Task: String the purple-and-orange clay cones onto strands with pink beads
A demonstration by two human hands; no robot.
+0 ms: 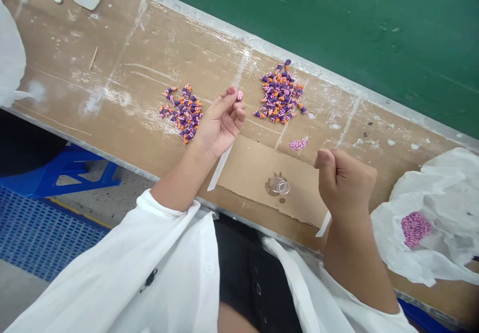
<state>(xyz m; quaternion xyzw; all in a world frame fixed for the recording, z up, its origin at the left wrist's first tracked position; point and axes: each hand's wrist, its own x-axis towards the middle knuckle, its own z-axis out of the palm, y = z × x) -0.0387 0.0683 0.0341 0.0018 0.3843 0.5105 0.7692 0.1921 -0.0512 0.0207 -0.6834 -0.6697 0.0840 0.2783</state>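
On my feed: left hand [223, 126] has its grip narrow, holding a small pink piece [240, 95] at the fingertips, above the surface [138, 49], between the left purple-orange pile [186, 116] and the right purple-orange pile [280, 96]. Right hand [346, 181] balled in a fist, can't tell if anything's inside. I see a small clear cup [276, 185] on the cardboard sheet [247, 166], loose pink bits [298, 144] just past it.
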